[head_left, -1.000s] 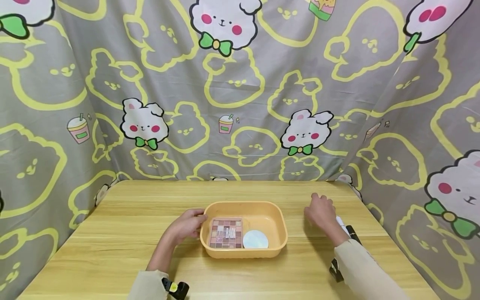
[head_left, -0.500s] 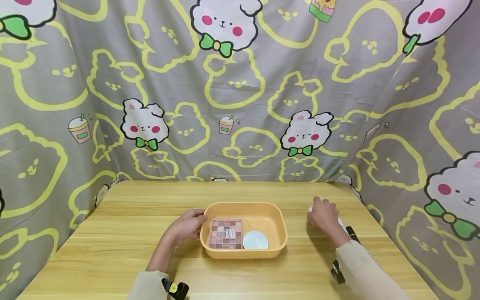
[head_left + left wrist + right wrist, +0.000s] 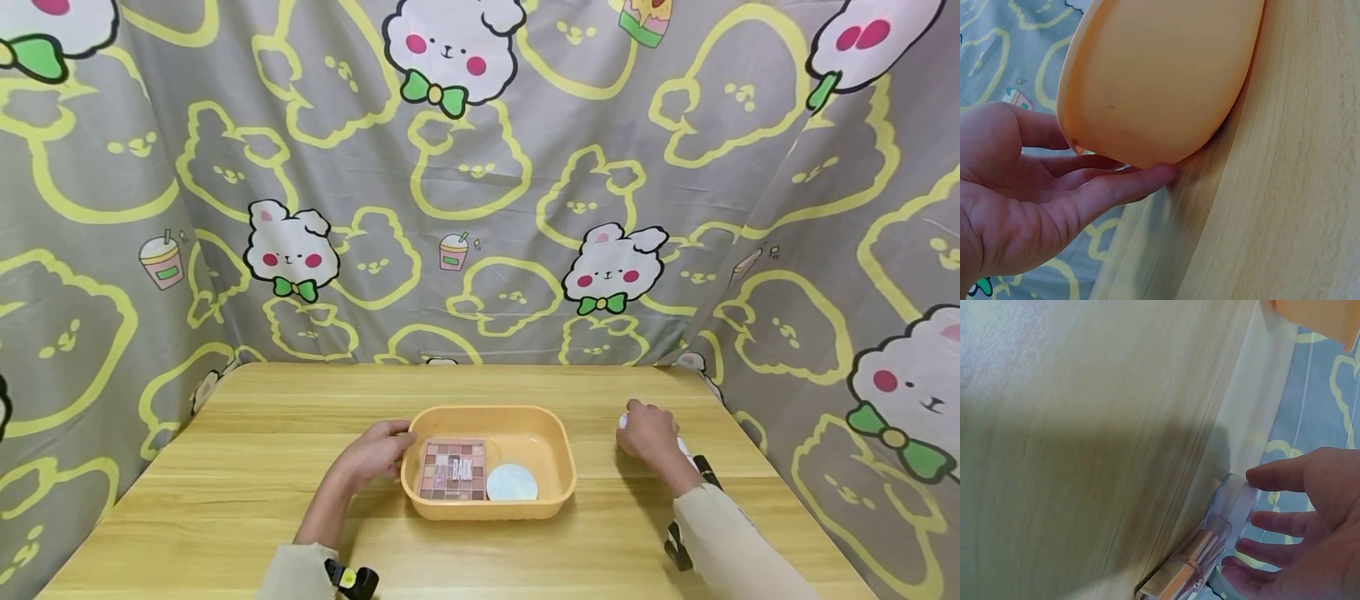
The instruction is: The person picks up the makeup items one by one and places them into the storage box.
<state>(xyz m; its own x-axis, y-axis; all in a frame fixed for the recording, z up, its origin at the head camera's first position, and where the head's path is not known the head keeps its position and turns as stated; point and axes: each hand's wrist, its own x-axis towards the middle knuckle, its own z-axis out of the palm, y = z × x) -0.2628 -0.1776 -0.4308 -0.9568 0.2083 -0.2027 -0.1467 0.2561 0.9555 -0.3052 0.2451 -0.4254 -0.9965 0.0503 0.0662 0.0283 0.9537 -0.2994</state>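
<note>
Running this from far off, so I'm going on the feeds. Head cam's the only one letting me see inside the orange basket [image 3: 491, 510]: one makeup palette [image 3: 453, 471] on the left, one white disc [image 3: 512, 482] just right of it. Left wrist cam gives me only the outer wall, but it does show the left hand [image 3: 377, 451] resting fairly straight fingers against that end, not clenched.

Over on the right of the tabletop [image 3: 225, 467], the right hand [image 3: 651, 433] blocks a lot from above. Right wrist cam gets under it: thumb tip touching one pale round-edged piece [image 3: 1239, 503], one clear tube [image 3: 1188, 565] with a copper-coloured inside right next to it. Can't tell if that's an actual grip or just a touch. Head cam adds one black tube [image 3: 706, 470] near the wrist.

Count: two hands, one basket, one palette.
</note>
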